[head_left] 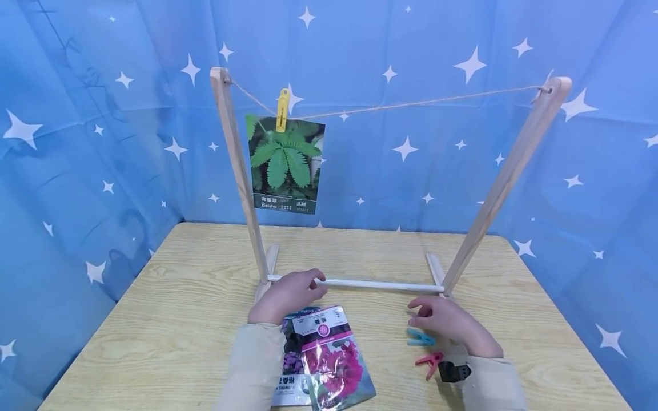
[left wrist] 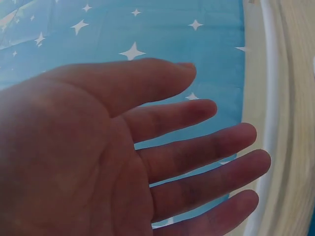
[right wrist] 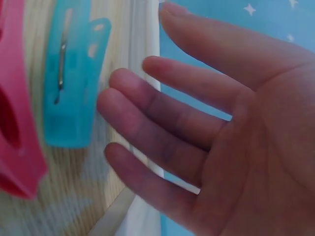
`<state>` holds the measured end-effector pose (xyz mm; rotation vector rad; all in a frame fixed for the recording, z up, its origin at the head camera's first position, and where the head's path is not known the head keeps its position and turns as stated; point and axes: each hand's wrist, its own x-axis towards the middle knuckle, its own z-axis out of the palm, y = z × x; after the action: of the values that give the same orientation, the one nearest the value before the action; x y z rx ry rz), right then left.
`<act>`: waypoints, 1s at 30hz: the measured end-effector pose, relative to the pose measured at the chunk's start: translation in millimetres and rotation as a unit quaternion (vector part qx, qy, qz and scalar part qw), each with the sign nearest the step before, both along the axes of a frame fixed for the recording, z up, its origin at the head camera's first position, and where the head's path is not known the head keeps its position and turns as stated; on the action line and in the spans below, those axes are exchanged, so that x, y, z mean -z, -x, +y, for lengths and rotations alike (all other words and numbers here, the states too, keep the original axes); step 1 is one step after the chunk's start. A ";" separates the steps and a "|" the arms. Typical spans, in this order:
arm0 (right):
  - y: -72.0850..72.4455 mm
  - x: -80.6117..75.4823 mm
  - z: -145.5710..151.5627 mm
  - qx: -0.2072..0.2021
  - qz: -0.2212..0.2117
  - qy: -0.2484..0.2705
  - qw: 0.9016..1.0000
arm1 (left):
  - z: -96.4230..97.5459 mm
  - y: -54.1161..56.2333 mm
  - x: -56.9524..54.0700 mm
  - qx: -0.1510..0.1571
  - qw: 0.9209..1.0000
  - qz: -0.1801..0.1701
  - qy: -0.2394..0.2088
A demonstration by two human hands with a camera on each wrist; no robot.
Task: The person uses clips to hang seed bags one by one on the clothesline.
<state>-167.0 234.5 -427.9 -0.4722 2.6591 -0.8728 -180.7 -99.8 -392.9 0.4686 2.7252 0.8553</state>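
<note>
My left hand (head_left: 294, 294) is over the table near the lower left of the frame, its fingers spread and loosely bent with nothing in them in the left wrist view. Just below it lie two overlapping seed packets, a pink-flower packet (head_left: 336, 365) on top of a purple-flower packet (head_left: 293, 362). My right hand (head_left: 449, 322), also holding nothing, hovers beside a blue clothespin (head_left: 420, 337). A red clothespin (head_left: 429, 363) lies nearer me. In the right wrist view, relaxed fingers (right wrist: 147, 123) point toward the blue clothespin (right wrist: 71, 73).
A wooden frame with a left post (head_left: 239, 171), right post (head_left: 506, 182) and white crossbar (head_left: 380, 283) stands across the table (head_left: 154, 325). From its string (head_left: 411, 104) hangs a green-leaf packet (head_left: 285, 171), gripped by a yellow clothespin (head_left: 282, 111). A starry blue curtain (head_left: 360, 51) hangs behind.
</note>
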 end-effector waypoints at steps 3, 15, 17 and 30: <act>0.1 4.2 1.0 -0.009 -0.017 0.001 1.000 | 0.8 1.2 4.3 -0.005 1.000 -0.008 0.002; -3.0 14.7 4.0 -0.073 -0.051 0.067 0.994 | -7.8 3.5 30.5 -0.024 0.999 0.015 -0.044; -2.2 14.8 4.4 -0.074 -0.049 0.059 0.994 | -10.2 3.6 35.0 -0.022 0.998 0.013 -0.052; -5.8 15.6 0.4 -0.071 -0.037 0.026 0.996 | -17.6 -2.8 50.9 0.006 0.998 -0.021 -0.062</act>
<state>-161.3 234.9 -443.5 -0.6216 2.5055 -0.8995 -177.9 -117.5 -443.8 0.4854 2.6382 1.0242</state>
